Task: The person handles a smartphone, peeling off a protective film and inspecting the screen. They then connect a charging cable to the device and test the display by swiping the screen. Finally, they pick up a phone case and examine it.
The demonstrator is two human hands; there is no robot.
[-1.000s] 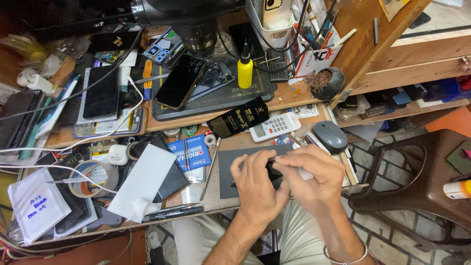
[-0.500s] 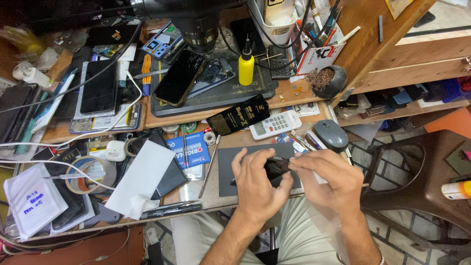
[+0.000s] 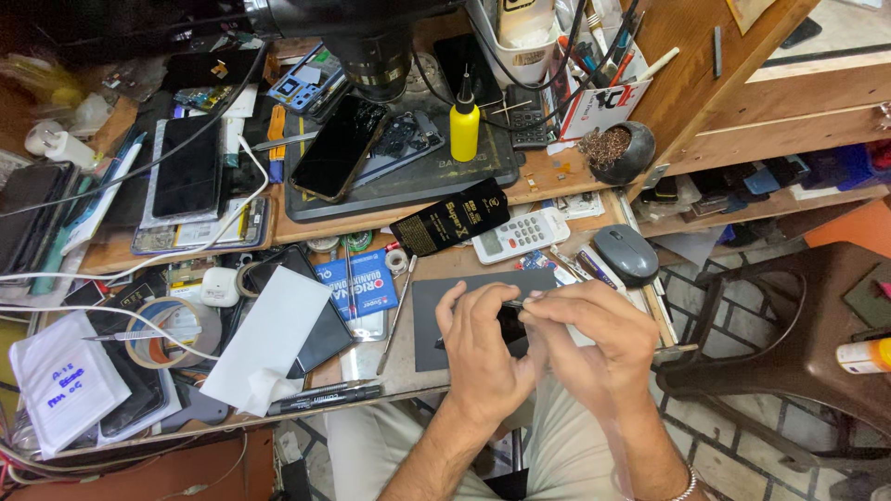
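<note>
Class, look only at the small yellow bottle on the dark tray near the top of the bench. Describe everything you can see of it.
The yellow bottle is small, round-bodied and looks like plastic, with a black cap that narrows to a thin needle-like tip. It stands upright near the right side of the dark tray, behind a tilted black phone. Dark cables pass close behind it; whether they touch it cannot be told. No hand touches it.

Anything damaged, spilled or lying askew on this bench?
The phone on the dark tray lies diagonally, overhanging a disassembled phone with exposed internals. A black box straddles the shelf edge at a tilt. Nothing looks spilled. Both hands hold a small dark part.
</note>
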